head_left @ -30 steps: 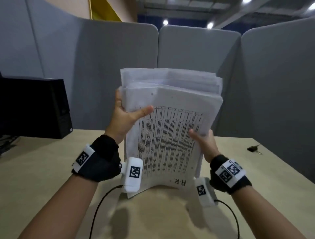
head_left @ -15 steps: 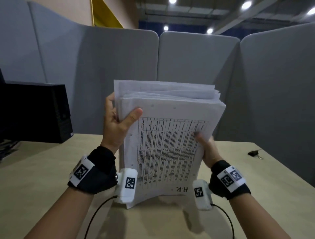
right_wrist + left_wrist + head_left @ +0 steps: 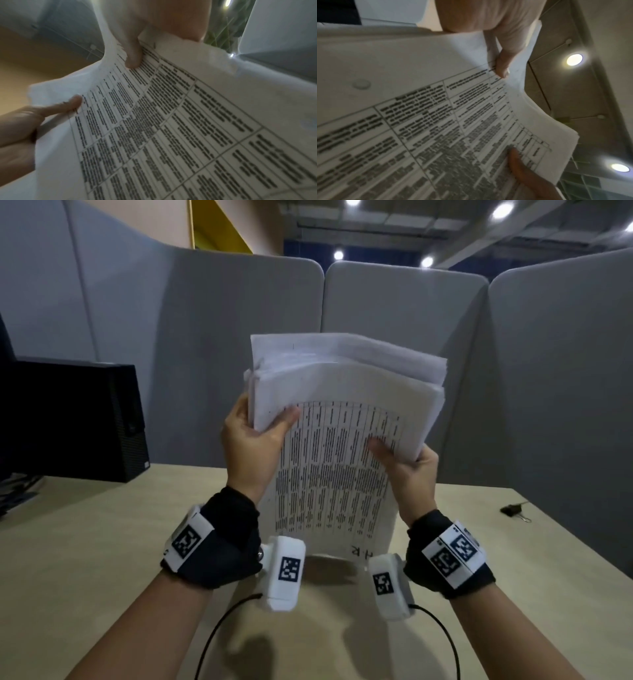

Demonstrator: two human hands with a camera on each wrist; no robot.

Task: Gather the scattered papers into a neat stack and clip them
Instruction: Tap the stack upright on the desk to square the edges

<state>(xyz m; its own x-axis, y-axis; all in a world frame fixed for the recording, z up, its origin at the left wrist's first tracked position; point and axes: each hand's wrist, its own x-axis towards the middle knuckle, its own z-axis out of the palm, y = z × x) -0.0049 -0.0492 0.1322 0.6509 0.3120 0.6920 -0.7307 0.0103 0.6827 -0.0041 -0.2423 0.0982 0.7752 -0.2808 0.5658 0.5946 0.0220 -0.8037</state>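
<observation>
A thick stack of white papers (image 3: 342, 460) stands upright in front of me, its front sheet printed with a table. My left hand (image 3: 255, 436) grips its left edge, with the thumb on the front sheet. My right hand (image 3: 406, 465) grips the right edge the same way. The stack's lower edge hangs a little above the desk (image 3: 102, 542), with a shadow beneath it. Its top edges are uneven, the back sheets standing higher. Both wrist views show the printed sheet (image 3: 436, 128) (image 3: 171, 121) with both thumbs pressing on it. A black binder clip (image 3: 512, 510) lies on the desk far right.
A black computer case (image 3: 68, 419) stands at the back left of the desk. Grey partition panels (image 3: 394, 313) close off the back and the right side. Cables run from both wrist cameras toward me.
Half a second ago the stack was lower, near the desk. Both hands have since lifted it, and it leans a little to the right.
</observation>
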